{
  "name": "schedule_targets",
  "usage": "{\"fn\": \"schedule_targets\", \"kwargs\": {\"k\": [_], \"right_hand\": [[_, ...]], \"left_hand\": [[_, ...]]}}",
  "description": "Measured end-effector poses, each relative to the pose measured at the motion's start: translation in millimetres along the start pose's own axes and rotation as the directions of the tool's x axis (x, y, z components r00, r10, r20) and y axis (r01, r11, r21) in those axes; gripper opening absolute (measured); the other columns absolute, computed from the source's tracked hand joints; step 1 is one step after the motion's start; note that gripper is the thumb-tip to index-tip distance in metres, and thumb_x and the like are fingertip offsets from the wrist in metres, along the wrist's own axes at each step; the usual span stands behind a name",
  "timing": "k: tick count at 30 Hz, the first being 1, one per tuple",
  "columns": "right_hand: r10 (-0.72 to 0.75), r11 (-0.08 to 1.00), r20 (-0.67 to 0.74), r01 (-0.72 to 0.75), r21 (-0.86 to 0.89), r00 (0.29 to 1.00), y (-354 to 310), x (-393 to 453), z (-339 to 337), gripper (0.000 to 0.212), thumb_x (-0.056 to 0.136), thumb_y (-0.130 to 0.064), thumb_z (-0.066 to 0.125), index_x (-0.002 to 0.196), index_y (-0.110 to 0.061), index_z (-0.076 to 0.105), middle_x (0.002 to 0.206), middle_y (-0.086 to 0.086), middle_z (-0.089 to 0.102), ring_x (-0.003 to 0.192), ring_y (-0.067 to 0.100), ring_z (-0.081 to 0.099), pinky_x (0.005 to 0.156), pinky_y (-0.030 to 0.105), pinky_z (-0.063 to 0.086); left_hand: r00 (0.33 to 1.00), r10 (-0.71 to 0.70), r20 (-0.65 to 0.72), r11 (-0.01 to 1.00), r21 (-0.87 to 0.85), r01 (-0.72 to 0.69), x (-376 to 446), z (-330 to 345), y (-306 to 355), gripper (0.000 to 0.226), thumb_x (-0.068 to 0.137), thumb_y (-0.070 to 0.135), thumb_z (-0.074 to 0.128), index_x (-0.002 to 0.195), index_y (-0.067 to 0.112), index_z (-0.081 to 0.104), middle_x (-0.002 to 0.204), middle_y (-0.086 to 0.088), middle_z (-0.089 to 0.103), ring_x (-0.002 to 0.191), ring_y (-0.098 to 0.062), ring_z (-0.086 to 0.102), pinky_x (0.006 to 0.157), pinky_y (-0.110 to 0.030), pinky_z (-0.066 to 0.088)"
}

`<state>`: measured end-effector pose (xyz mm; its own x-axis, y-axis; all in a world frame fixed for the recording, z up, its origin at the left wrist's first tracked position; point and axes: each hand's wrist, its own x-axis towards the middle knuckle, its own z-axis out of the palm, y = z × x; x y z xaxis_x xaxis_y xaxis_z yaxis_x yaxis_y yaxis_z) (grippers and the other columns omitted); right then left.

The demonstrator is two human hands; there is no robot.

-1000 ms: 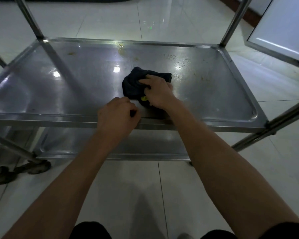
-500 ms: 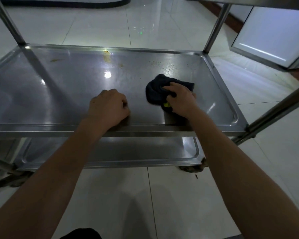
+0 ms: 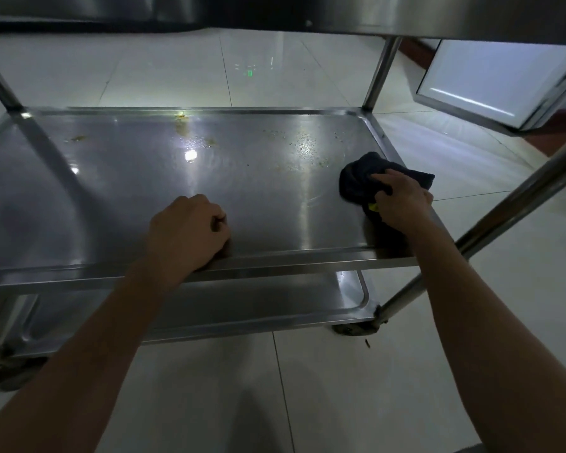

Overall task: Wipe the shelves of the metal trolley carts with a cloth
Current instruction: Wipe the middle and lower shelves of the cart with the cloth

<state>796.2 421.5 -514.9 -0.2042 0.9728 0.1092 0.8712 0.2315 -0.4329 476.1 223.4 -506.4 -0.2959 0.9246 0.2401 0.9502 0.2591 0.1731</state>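
Cloth, soft and light, bunches under my right hand, fingers gripping its middle; left hand fisted, empty, on shelf.

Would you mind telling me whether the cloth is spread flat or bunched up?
Bunched up: the dark cloth sits in a crumpled wad under the right hand, whose fingers curl over it on the middle shelf.

I see my right hand bunching a dark cloth on the middle shelf of the metal trolley, at its right end by the raised rim. Left of that grip, well apart, my left hand rests curled on the shelf's near edge. Beyond the cloth, brownish specks dot the steel. A lower shelf shows beneath my wrists.
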Motion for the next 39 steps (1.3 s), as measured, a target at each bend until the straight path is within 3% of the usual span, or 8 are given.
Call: {"fn": "schedule_targets", "kwargs": {"k": [4,11,16,19,22,26,34,39], "right_hand": [[-0.082,0.996,0.104,0.077,0.054,0.991,-34,6,17,0.047,0.094,-0.019,0.050,0.136,-0.040,0.055,0.151,-0.003,0.046,0.125,0.025,0.053,0.109,0.050,0.040],[-0.298,0.954,0.209,0.297,0.036,0.932,-158,22,77,0.048,0.095,-0.022,0.047,0.140,-0.038,0.054,0.158,-0.007,0.038,0.146,0.020,0.031,0.119,0.042,0.024],[-0.448,0.891,0.309,0.449,0.070,0.839,-223,22,99,0.051,0.095,-0.018,0.048,0.143,-0.036,0.051,0.155,-0.004,0.041,0.143,0.022,0.034,0.116,0.047,0.030],[-0.471,0.877,0.308,0.476,0.064,0.827,-233,22,102,0.051,0.095,-0.017,0.048,0.143,-0.034,0.051,0.152,-0.003,0.044,0.141,0.023,0.036,0.115,0.048,0.030],[-0.459,0.886,0.271,0.458,0.073,0.846,-231,20,104,0.050,0.097,-0.016,0.045,0.143,-0.035,0.051,0.156,-0.005,0.041,0.144,0.021,0.032,0.118,0.045,0.023],[-0.444,0.895,0.249,0.437,0.086,0.861,-222,20,106,0.047,0.098,-0.021,0.047,0.143,-0.036,0.051,0.157,-0.005,0.038,0.144,0.019,0.031,0.115,0.043,0.020],[-0.233,0.972,0.073,0.232,0.018,0.970,-104,58,54,0.046,0.092,-0.025,0.053,0.136,-0.033,0.059,0.144,-0.003,0.055,0.131,0.023,0.050,0.104,0.032,0.034],[-0.004,1.000,-0.003,0.004,-0.005,1.000,-15,79,11,0.045,0.092,-0.022,0.053,0.134,-0.035,0.060,0.142,0.005,0.057,0.127,0.030,0.052,0.110,0.042,0.037]], "left_hand": [[0.996,0.050,-0.070,0.998,-0.040,-0.053,-4,5,-7,0.013,0.087,0.035,0.064,0.092,0.034,0.076,0.096,0.011,0.067,0.080,-0.010,0.053,0.064,-0.029,0.037],[0.986,0.125,-0.113,0.992,-0.008,-0.126,-5,10,-15,0.020,0.092,0.036,0.058,0.097,0.032,0.077,0.102,0.009,0.070,0.090,-0.019,0.064,0.065,-0.030,0.044],[0.998,0.045,-0.044,0.999,-0.023,-0.046,-5,13,-20,0.049,0.092,0.051,0.029,0.112,0.032,0.070,0.116,0.011,0.067,0.102,-0.012,0.061,0.077,-0.032,0.051],[0.999,0.028,-0.043,0.999,-0.019,-0.029,-6,12,-18,0.045,0.093,0.048,0.034,0.115,0.032,0.070,0.117,0.011,0.066,0.103,-0.013,0.061,0.078,-0.032,0.051],[0.999,0.008,-0.050,0.999,-0.036,-0.010,-6,6,-10,0.029,0.095,0.041,0.049,0.106,0.030,0.073,0.107,0.007,0.067,0.094,-0.017,0.062,0.073,-0.036,0.052],[0.997,-0.022,-0.077,0.998,-0.059,0.017,-3,0,1,0.018,0.092,0.035,0.059,0.088,0.027,0.075,0.082,0.009,0.050,0.074,-0.015,0.047,0.063,-0.031,0.037],[0.996,-0.084,-0.020,0.996,0.005,0.084,7,2,3,0.019,0.088,0.045,0.058,0.092,0.035,0.075,0.087,0.017,0.044,0.081,-0.009,0.038,0.068,-0.033,0.031],[0.997,-0.076,-0.033,0.997,0.020,0.077,9,5,2,0.018,0.087,0.046,0.058,0.087,0.037,0.074,0.090,0.017,0.055,0.081,-0.009,0.040,0.067,-0.033,0.033]]}}
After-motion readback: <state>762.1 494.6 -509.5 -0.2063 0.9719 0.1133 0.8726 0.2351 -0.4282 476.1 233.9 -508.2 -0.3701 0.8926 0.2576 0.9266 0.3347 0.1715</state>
